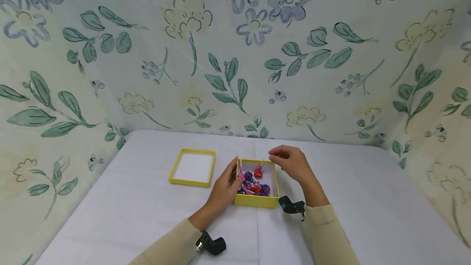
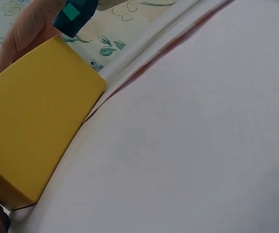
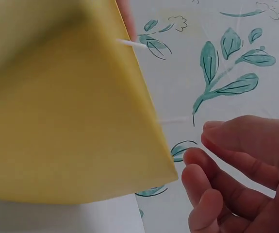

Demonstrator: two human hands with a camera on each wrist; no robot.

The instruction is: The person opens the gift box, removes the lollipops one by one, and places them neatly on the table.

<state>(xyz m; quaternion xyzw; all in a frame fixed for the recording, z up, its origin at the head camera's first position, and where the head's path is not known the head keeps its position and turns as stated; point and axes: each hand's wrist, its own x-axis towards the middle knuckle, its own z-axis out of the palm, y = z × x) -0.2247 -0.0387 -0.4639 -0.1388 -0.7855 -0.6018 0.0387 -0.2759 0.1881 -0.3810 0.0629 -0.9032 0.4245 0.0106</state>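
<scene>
A yellow open-topped box (image 1: 256, 202) stands on the table with several lollipops in it, among them a red one (image 1: 258, 173) and a purple one (image 1: 265, 190). My left hand (image 1: 221, 188) grips the box's left wall, its thumb by the rim near a pink-wrapped lollipop (image 1: 241, 175). Just off the far right corner hovers my right hand (image 1: 293, 164), fingers loosely bent. In the right wrist view, its thumb and fingers are apart with nothing between them. Two white sticks, one a blurred lollipop stick (image 3: 173, 120), project above the box's edge there.
To the left of the box lies a yellow-rimmed lid (image 1: 189, 182) with a white inside. A white cloth (image 1: 147, 216) covers the table. Flower-patterned fabric (image 1: 235, 52) hangs behind it and at both sides.
</scene>
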